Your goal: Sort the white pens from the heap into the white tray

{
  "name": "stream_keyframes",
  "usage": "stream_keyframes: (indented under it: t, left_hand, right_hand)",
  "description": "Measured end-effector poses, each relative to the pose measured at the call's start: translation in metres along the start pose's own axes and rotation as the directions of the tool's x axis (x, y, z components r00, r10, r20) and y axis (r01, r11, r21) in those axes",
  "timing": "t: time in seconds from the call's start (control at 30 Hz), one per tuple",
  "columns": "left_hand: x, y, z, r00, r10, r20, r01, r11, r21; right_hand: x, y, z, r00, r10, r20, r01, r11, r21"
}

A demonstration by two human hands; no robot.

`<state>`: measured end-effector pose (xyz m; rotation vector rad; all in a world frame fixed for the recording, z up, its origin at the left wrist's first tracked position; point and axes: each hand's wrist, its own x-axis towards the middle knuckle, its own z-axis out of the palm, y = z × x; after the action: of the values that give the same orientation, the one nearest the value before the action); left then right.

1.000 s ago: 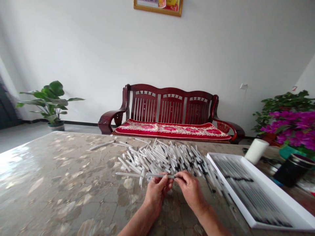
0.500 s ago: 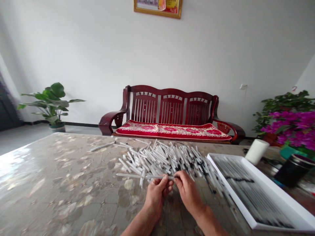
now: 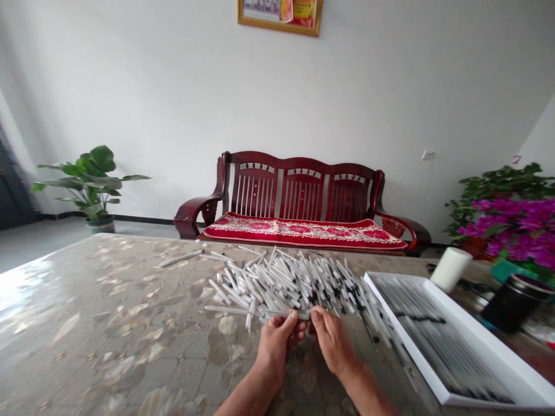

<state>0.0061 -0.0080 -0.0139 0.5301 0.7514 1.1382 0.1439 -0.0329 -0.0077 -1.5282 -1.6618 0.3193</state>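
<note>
A big heap of white pen barrels and black parts (image 3: 295, 280) lies on the marbled table (image 3: 108, 323). My left hand (image 3: 277, 341) pinches a white pen barrel (image 3: 284, 314) held level just in front of the heap. My right hand (image 3: 332, 338) is closed at the barrel's right end, its fingertips pinched on a small part that I cannot make out. Both hands touch at the fingertips near the table's front middle.
A white shallow box (image 3: 451, 341) filled with dark refills sits to the right. Behind it stand a white cup (image 3: 451, 268), a black container (image 3: 509, 300) and purple flowers (image 3: 515, 228). A red wooden bench (image 3: 299, 205) and a potted plant (image 3: 89, 182) stand beyond the table.
Both hands stay together on the barrel, with only small finger shifts. The view has tilted slightly.
</note>
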Motion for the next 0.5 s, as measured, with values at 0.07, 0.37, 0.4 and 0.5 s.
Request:
stream_keyframes:
  t: [0.07, 0.37, 0.4, 0.5]
  left_hand:
    - [-0.0002, 0.0009, 0.0001, 1.000, -0.007, -0.007, 0.007, 1.000, -0.004]
    - [0.0017, 0.0006, 0.0007, 1.000, -0.001, -0.006, 0.001, 1.000, 0.018]
    - [0.0021, 0.0008, 0.0007, 1.000, -0.004, -0.009, 0.004, 1.000, 0.017]
    - [0.0026, 0.0006, 0.0004, 1.000, -0.009, 0.010, 0.008, 0.999, 0.037]
  right_hand:
    - [-0.0004, -0.0024, -0.0030, 0.999, -0.033, 0.019, 0.033, 0.999, 0.027]
    - [0.0009, 0.0022, -0.0009, 0.999, 0.040, 0.017, -0.040, 0.999, 0.026]
    - [0.0007, 0.0017, -0.0018, 0.999, 0.021, 0.027, -0.022, 0.999, 0.038]
    - [0.0011, 0.0020, -0.0025, 0.999, -0.021, 0.025, 0.020, 1.000, 0.012]
